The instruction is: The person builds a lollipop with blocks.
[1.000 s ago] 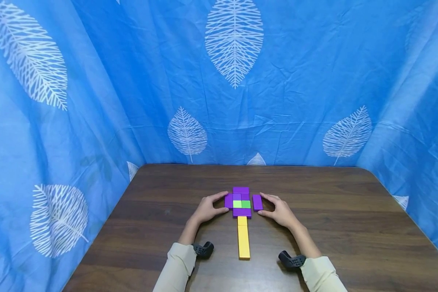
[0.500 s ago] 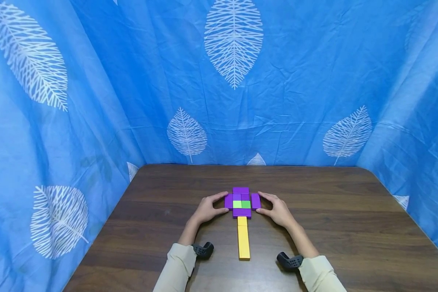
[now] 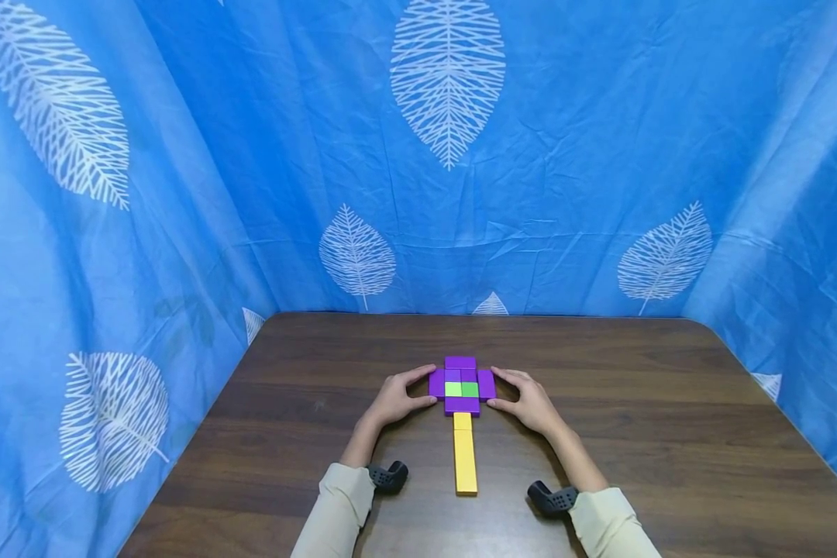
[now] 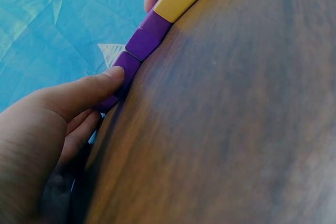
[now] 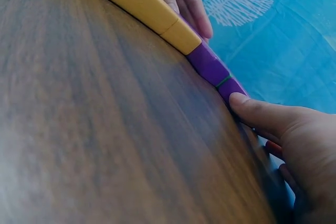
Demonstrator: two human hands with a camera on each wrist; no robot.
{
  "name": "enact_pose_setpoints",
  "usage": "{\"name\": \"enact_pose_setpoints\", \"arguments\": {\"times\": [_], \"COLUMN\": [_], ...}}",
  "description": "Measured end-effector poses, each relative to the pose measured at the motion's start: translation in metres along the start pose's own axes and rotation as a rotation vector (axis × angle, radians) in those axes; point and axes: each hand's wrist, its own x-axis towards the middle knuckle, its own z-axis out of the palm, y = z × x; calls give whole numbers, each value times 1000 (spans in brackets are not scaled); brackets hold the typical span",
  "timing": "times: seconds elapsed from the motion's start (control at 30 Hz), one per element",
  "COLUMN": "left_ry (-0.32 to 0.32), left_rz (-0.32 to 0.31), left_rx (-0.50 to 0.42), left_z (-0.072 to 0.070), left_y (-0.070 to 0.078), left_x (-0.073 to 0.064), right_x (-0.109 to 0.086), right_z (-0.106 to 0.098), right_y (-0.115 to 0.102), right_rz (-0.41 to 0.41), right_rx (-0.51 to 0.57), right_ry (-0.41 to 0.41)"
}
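Observation:
My left hand [image 3: 393,399] holds the left purple block [image 3: 436,384] by its two ends, thumb on the near end. On the other side, my right hand [image 3: 532,401] grips the right purple block [image 3: 486,384] the same way. Between these blocks lie a light green block [image 3: 453,389], a green block [image 3: 470,390] and small purple blocks [image 3: 453,376]. One purple block [image 3: 459,362] lies along the far side, another [image 3: 462,405] along the near side. In the right wrist view a thin green sliver [image 5: 224,81] shows beside the right block, so I cannot tell whether it touches the group.
A short yellow block [image 3: 463,421] and a long yellow block [image 3: 465,463] run from the group toward the near edge. All lie flat on a dark wooden table [image 3: 635,418]. A blue curtain [image 3: 558,155] with white leaf prints hangs behind and at both sides.
My right hand has slid the right purple block leftward, narrowing the gap to the coloured group. The left hand has stayed in place on its block.

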Motion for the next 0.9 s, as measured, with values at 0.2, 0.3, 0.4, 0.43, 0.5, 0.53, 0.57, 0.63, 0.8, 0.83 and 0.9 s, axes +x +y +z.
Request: {"name": "enact_pose_setpoints", "arguments": {"times": [0.2,0.3,0.4,0.43,0.5,0.53,0.57,0.63,0.8,0.83,0.9], "left_ry": [0,-5,-6,-5,-4,-4,-5,-4,-5,-6,-6], "left_rz": [0,-6,-5,-3,2,5,5,9,6,4,-1], "left_rx": [3,4,2,4,5,4,4,3,-3,-6,-8], "left_z": [0,0,0,0,0,-1,-1,0,0,0,0], "left_y": [-1,-1,-1,0,0,0,-1,-1,-1,-1,-1], "left_x": [-1,0,1,1,1,1,1,1,0,0,0], "right_x": [-1,-2,-1,-1,-1,0,0,-1,-1,-1,-1], "right_z": [2,2,2,2,2,2,2,2,3,3,4], "right_y": [-1,-1,0,0,0,0,0,1,1,1,1], "right_rz": [-17,-20,-26,-28,-31,-33,-35,-35,-38,-38,-39], "right_rx": [-4,-8,-17,-18,-21,-25,-28,-33,-44,-44,-43], "right_ry": [10,11,12,13,13,14,13,13,14,14,15]}}
